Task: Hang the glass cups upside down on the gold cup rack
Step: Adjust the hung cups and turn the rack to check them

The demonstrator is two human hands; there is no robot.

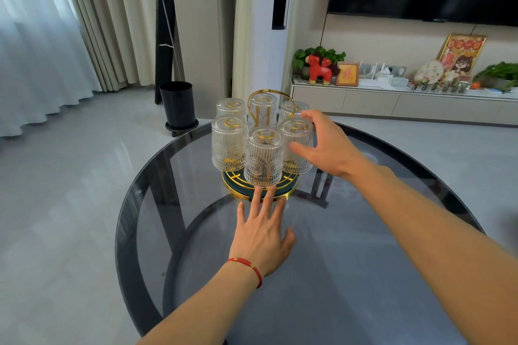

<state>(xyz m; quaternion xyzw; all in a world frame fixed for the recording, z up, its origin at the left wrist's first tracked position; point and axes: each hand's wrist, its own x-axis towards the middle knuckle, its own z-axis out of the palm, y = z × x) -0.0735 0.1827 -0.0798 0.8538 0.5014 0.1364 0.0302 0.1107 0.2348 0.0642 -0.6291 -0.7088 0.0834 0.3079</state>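
Note:
The gold cup rack (262,195) with a dark green round base stands on the far part of the round glass table (196,246). Several ribbed glass cups hang upside down on its prongs, among them a front cup (263,159), a left cup (227,145) and a right cup (297,134). My left hand (263,235) lies flat on the table, fingers spread, fingertips touching the rack's front rim. My right hand (322,143) hovers beside the right cup with fingers apart; whether they touch the glass is unclear. Neither hand holds anything.
A black bin (178,105) on a wheeled base stands on the floor beyond the table. A low TV cabinet (392,102) with ornaments and plants runs along the right wall. Curtains (42,36) hang at the left.

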